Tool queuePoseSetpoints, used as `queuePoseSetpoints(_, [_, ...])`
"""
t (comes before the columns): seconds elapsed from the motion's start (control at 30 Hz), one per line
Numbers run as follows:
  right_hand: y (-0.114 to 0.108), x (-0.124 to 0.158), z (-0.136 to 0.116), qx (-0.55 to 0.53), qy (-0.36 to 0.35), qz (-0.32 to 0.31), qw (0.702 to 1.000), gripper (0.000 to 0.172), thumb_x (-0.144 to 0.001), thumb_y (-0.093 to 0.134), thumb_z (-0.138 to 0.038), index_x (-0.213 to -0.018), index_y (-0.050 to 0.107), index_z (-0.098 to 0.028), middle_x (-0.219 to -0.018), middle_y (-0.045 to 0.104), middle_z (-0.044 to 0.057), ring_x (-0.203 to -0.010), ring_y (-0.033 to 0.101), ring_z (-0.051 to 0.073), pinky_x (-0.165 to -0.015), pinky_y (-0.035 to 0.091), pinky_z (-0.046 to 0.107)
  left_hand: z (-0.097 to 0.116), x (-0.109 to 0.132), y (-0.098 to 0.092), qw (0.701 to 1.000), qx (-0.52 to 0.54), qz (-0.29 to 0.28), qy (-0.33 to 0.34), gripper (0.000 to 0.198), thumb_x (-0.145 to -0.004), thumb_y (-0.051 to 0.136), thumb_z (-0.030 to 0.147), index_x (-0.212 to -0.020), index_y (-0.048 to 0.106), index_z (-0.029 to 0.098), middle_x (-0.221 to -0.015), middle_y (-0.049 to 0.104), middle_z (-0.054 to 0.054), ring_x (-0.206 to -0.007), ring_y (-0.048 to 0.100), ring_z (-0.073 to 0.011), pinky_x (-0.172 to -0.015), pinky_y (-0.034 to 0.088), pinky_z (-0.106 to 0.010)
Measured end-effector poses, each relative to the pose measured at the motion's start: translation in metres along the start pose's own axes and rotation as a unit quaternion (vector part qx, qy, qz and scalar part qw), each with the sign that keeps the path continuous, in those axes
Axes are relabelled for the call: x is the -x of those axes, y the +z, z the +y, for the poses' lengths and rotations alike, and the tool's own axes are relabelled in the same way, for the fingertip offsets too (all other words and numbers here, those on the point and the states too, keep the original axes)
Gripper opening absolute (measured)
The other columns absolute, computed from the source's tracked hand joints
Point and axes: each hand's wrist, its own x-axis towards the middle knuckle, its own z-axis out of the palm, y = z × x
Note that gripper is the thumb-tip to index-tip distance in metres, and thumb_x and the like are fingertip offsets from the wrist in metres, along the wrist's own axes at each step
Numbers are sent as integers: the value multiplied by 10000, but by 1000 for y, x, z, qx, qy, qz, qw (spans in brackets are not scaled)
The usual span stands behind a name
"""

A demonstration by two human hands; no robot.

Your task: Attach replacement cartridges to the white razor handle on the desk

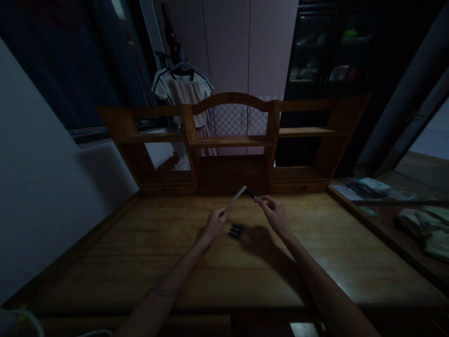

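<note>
Above the wooden desk, my left hand is closed round a slim pale stick, tilted up to the right. My right hand pinches a short, thin dark piece with a light end at the fingertips. The far tips of the stick and the dark piece come close together; whether they touch I cannot tell. Below them on the desk lies a small group of dark, short bars side by side, nearest to my left hand. Dim light hides what kind of things these are.
A wooden shelf unit rises along the desk's back edge. To the right, past a raised edge, lie papers and plastic and a pale cloth item. A white wall borders the left side.
</note>
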Motion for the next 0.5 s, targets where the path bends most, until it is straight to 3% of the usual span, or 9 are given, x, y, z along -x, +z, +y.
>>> queuePoseSetpoints(0.17, [0, 0, 0, -9, -2, 2, 1000, 370, -858, 502, -459, -855, 681, -135, -508, 406, -36, -455, 289, 90, -437, 164, 234, -1, -1, -1, 999, 3, 30, -14, 474, -859, 412, 571, -597, 407, 176, -572, 316, 46, -550, 311, -98, -505, 215, -230])
queuePoseSetpoints(0.37, [-2, 0, -3, -7, -4, -1, 1000, 378, -850, 504, -469, -829, 678, -135, -518, 423, -31, -454, 294, 87, -436, 171, 235, 3, 1, 0, 1000, 1, 1, 4, 467, -859, 421, 554, -590, 421, 172, -578, 334, 40, -565, 324, -103, -514, 226, -231])
queuePoseSetpoints(0.5, [-2, 0, -2, -13, -6, 0, 1000, 400, -854, 489, -484, -860, 684, -134, -501, 387, -38, -455, 274, 89, -437, 158, 241, 5, 2, 0, 1000, 0, 15, -6, 473, -858, 412, 567, -591, 394, 178, -578, 314, 42, -561, 310, -103, -513, 216, -237])
